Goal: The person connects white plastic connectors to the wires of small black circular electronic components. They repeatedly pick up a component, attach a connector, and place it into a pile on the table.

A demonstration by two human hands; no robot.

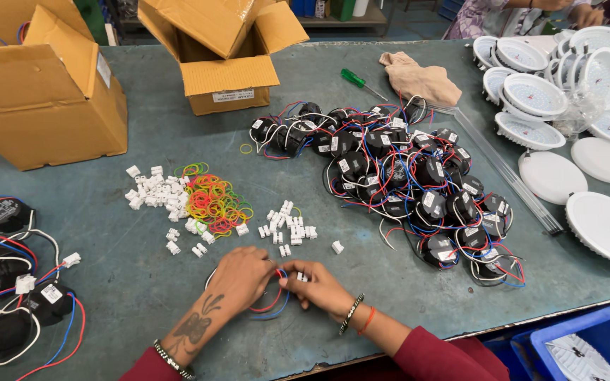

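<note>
Driver unit beneath left hand (243,276), mostly hidden.

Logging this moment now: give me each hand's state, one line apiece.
Left hand: curled over a black unit, holding its red and blue wires.
Right hand: closed, pinching a small white connector at the wire ends.

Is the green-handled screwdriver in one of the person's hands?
No, the green-handled screwdriver lies on the table near the beige cloth, far from both hands, which are on the red and blue wires.
</note>
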